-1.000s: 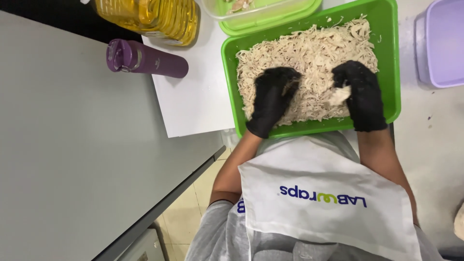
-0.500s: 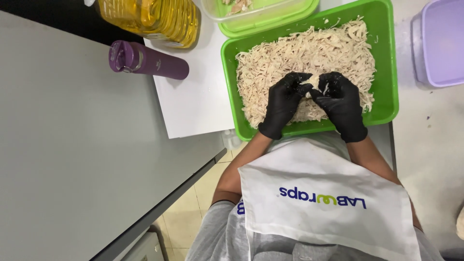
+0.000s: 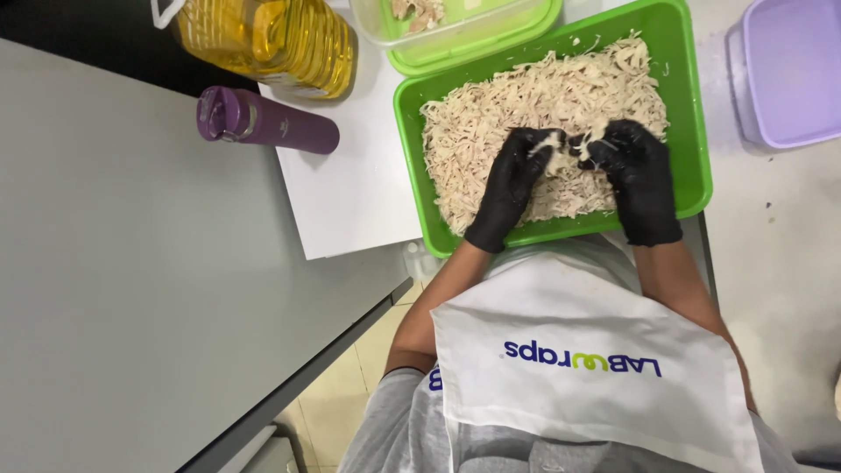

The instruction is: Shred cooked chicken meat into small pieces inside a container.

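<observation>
A green tray [image 3: 410, 131] holds a heap of pale shredded meat [image 3: 543, 92]. Both of my hands wear black gloves and rest over the near side of the heap. My left hand [image 3: 511, 182] and my right hand [image 3: 638, 175] meet fingertip to fingertip, and together they pinch a small piece of meat [image 3: 571, 144] just above the pile. My bare forearms run down to my white apron [image 3: 587, 368] at the bottom of the view.
A purple bottle [image 3: 267, 124] lies on its side left of the tray, on a white sheet [image 3: 350, 188]. Behind it stands a jug of yellow oil [image 3: 272, 35]. A clear tub on a green lid [image 3: 464, 26] sits beyond the tray, and a lilac container [image 3: 788, 79] at the right.
My hands were apart and pressed into the heap a second ago. They have since come together at the middle and lifted a small piece between the fingertips.
</observation>
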